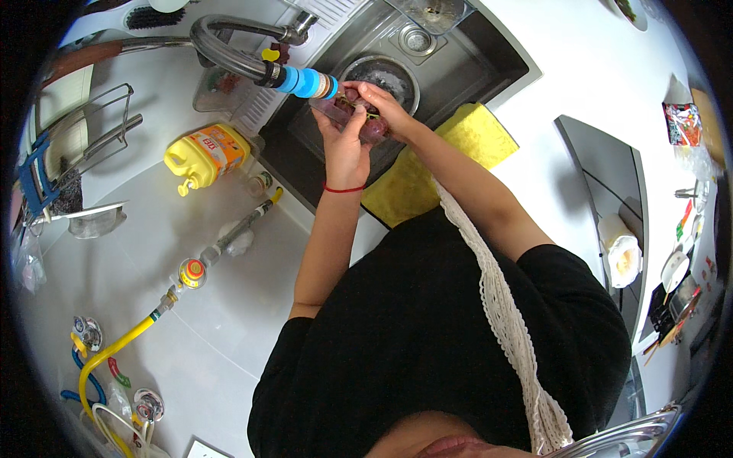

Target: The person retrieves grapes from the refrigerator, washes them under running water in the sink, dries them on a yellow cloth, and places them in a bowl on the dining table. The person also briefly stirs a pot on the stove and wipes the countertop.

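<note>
A bunch of red grapes (375, 129) is held between my two hands above the steel sink (298, 140). My left hand (347, 150), with a red string at the wrist, cups the grapes from the near left side. Over their far right side curve the fingers of my right hand (385, 109). The blue nozzle (308, 83) of a flexible faucet (220, 54) points at the grapes, and a clear streak like running water shows just below it. Beyond my hands, a round metal bowl (413, 86) stands in the sink, its inside wet and shiny.
A yellow cloth (481, 134) drapes over the sink's front edge. Left of the sink stand a yellow detergent bottle (209, 153) and a small jar (260, 183). A clear plastic container (432, 14) sits by the drain (418, 40). A yellow gas hose (117, 349) runs at lower left.
</note>
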Tool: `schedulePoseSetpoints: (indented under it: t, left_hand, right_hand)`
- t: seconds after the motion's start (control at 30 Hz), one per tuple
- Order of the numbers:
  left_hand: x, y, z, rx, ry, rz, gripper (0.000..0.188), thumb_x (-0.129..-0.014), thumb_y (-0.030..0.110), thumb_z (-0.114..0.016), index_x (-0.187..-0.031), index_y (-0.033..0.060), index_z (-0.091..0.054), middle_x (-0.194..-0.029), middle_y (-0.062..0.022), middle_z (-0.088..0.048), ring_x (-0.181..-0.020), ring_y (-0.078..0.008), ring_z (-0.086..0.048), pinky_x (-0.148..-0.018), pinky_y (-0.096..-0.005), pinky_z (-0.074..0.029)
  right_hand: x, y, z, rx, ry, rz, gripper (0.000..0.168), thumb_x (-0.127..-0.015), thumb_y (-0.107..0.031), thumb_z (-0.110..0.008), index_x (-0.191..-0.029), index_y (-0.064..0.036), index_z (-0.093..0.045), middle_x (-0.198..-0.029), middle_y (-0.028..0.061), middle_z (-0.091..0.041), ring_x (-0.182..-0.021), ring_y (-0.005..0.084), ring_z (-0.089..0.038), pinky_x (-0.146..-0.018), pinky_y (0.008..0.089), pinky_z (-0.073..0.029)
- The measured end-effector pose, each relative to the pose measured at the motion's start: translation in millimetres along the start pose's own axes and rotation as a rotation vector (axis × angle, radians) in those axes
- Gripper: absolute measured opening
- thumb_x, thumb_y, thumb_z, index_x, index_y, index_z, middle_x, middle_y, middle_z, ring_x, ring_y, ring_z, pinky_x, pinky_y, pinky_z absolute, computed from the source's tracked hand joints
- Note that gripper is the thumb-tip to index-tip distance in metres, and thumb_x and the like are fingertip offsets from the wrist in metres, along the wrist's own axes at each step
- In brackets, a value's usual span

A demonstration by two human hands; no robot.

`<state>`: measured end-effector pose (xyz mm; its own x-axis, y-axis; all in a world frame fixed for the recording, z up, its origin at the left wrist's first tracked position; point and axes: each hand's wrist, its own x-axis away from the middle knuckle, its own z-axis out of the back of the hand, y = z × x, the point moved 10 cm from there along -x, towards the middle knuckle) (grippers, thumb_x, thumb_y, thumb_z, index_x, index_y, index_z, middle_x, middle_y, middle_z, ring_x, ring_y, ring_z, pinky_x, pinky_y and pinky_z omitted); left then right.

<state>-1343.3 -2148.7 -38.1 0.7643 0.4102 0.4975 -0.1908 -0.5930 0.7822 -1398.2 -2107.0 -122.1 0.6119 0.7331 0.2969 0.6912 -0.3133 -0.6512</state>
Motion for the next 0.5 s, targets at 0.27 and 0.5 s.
schedulePoseSetpoints:
  t: [0.27,0.5]
  left_hand:
    - [4,-16,-8,-0.058,0.067,0.092,0.062,-0.091,0.004,-0.065,-0.139,0.026,-0.032,-0.132,-0.0058,-0.046,-0.12,-0.0251,-0.051,-0.09,-0.0486,-0.052]
    - [4,-23,-11,-0.066,0.074,0.114,0.06,-0.089,0.006,-0.069,-0.134,0.0276,-0.036,-0.13,-0.0026,-0.048,-0.119,-0.0228,-0.051,-0.087,-0.0455,-0.052]
  right_hand:
    - [12,-1,9,-0.167,-0.012,-0.049,0.055,-0.1,-0.047,-0.049,-0.138,-0.008,-0.05,-0.132,0.0111,-0.054,-0.121,0.0228,-0.053,-0.103,0.0389,-0.045]
    - [14,3,15,-0.224,-0.045,-0.025,0.056,-0.099,-0.049,-0.051,-0.138,-0.009,-0.051,-0.133,0.0103,-0.055,-0.121,0.0217,-0.054,-0.103,0.0383,-0.045]
